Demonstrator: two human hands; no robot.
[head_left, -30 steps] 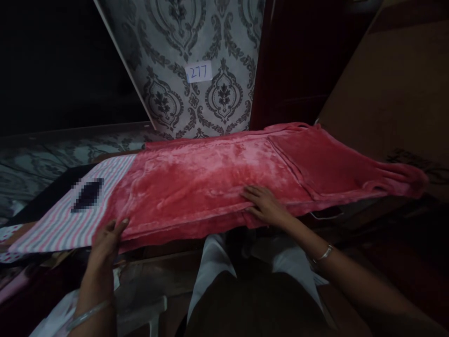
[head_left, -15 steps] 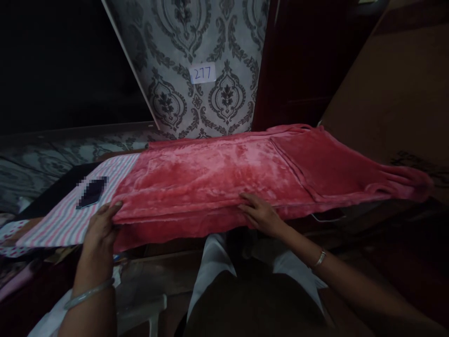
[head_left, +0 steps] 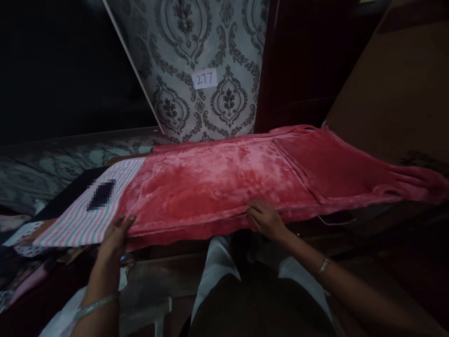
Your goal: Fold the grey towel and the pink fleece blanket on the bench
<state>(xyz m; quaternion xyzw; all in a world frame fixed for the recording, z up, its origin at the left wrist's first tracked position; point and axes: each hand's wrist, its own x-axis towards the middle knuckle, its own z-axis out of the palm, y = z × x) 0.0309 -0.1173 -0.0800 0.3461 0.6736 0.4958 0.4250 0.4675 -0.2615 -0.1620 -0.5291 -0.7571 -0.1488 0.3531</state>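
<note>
Our left hand point(head_left: 114, 236) grips the near-left edge of the red cloth point(head_left: 224, 180), fingers curled over it. Our right hand point(head_left: 268, 220) pinches the near hem mid-length. The cloth lies across the striped board point(head_left: 82, 220).

Left hand point(head_left: 115, 236) low at near left, palm down, fingers straight & pointing far-right, tips together. Left forearm rising from near edge, thin silver bangle point(head_left: 95, 305) on wrist. Right hand point(head_left: 267, 220) near centre, palm down, fingers curled slightly leftward. Right forearm stretched in from near right, narrow silver bracelet point(head_left: 323, 266) on wrist.
</note>
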